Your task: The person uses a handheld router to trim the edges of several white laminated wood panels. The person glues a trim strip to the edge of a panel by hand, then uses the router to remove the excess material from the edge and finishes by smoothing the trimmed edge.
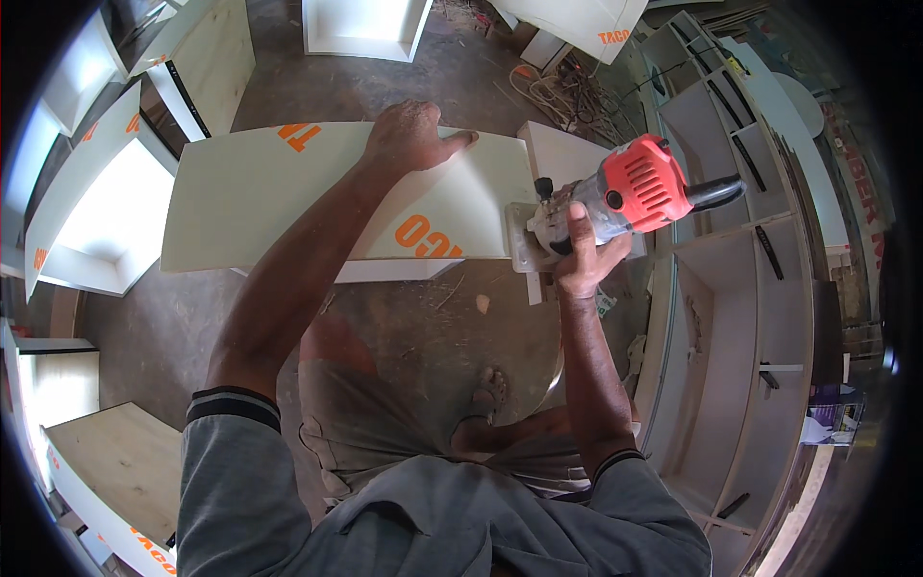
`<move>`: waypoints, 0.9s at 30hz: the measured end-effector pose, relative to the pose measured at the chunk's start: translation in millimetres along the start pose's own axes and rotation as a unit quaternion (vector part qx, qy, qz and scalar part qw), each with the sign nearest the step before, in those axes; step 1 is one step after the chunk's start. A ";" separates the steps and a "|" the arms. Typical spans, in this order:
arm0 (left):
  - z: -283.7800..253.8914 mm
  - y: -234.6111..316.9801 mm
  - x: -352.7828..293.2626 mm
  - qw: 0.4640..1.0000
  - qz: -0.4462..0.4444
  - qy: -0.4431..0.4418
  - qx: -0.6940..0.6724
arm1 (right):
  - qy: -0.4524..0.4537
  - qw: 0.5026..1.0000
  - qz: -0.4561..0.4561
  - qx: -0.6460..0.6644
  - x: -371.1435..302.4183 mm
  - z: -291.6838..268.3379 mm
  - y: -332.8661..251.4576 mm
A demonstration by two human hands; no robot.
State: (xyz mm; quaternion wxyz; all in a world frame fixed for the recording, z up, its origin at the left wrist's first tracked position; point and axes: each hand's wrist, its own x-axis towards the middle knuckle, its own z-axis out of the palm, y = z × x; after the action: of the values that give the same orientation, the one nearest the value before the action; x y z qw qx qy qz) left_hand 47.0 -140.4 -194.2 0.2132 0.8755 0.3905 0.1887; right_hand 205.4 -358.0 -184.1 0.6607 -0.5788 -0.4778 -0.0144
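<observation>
A white panel with orange printing lies across in front of me, on top of a pale box-like piece. Over its far edge my left hand is closed, the fingers curled down and the thumb stretched along the top. My right hand grips a trim router with a red motor housing and a black cord end. The router is tilted, its clear base against the panel's right end. My hand and the base hide the bit.
White cabinet boxes and drawers stand at the left, another drawer at the far side. A long shelf unit runs along the right. Tangled cords lie on the floor at the far right. Wood scraps litter the floor near my foot.
</observation>
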 end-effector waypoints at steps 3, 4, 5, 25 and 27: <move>1.8 -3.2 0.4 1.000 0.006 0.003 0.001 | -0.004 1.000 0.001 0.009 6.9 9.7 -9.2; 1.9 -2.5 0.4 1.000 0.005 -0.002 0.000 | -0.004 1.000 0.001 0.008 8.4 9.7 -6.4; 4.1 -3.3 1.4 1.000 0.005 -0.002 -0.001 | -0.002 1.000 -0.006 -0.001 10.0 9.2 -2.3; 16.6 -11.4 3.6 0.995 0.053 0.084 0.001 | 0.045 0.998 -0.024 0.020 58.5 56.3 30.6; 15.2 -10.3 3.1 0.996 0.046 0.076 -0.004 | 0.052 0.998 -0.025 0.032 62.1 59.7 34.2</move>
State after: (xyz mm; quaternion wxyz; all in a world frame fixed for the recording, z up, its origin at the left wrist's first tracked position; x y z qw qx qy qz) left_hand 50.2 -135.3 -211.9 0.1773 0.8751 0.3637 0.2656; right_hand 221.9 -267.1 -177.1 0.7021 -0.5435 -0.4578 -0.0457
